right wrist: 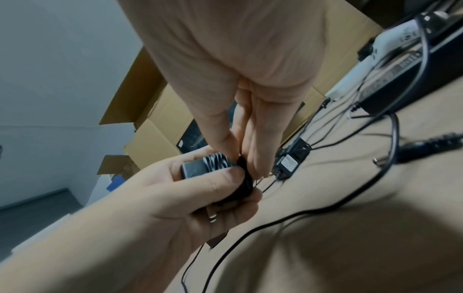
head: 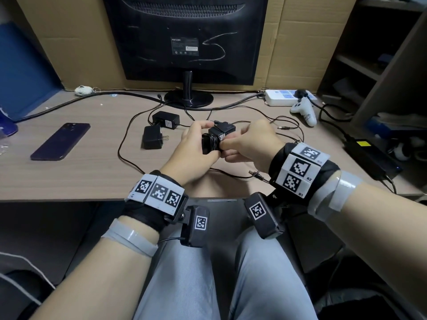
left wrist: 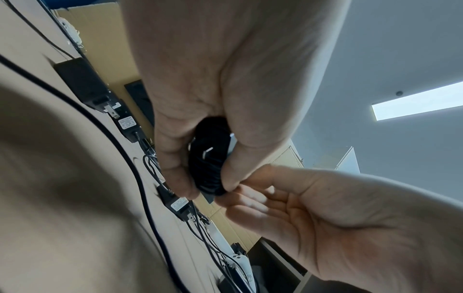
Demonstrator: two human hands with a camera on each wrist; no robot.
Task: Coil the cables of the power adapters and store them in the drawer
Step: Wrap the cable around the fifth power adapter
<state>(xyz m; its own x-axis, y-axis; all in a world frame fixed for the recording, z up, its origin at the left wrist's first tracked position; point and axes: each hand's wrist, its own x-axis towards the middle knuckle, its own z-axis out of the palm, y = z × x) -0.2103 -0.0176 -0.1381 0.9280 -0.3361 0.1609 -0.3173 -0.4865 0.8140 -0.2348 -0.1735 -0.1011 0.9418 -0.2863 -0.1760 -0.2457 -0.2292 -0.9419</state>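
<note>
A black power adapter [head: 210, 144] with its thin cable wound round the body is held above the desk edge. My left hand [head: 194, 146] grips it from the left, thumb on top. From the right, my right hand [head: 249, 144] pinches the cable at the coil with thumb and forefinger. The left wrist view shows the adapter [left wrist: 210, 158], prongs towards the camera, in my left hand [left wrist: 213, 79], my right hand [left wrist: 325, 218] touching its lower end. Two more adapters [head: 166, 120] [head: 151, 137] lie on the desk [head: 80, 172], and a third [head: 223, 130] behind my hands. No drawer shows.
Loose thin cables [head: 122, 144] loop over the desk around my hands. A monitor [head: 184, 38] stands at the back and a dark phone [head: 60, 141] lies left. A power strip [head: 284, 97], white game controller [head: 303, 110] and large power brick [head: 369, 155] sit right, beside shelves [head: 374, 54].
</note>
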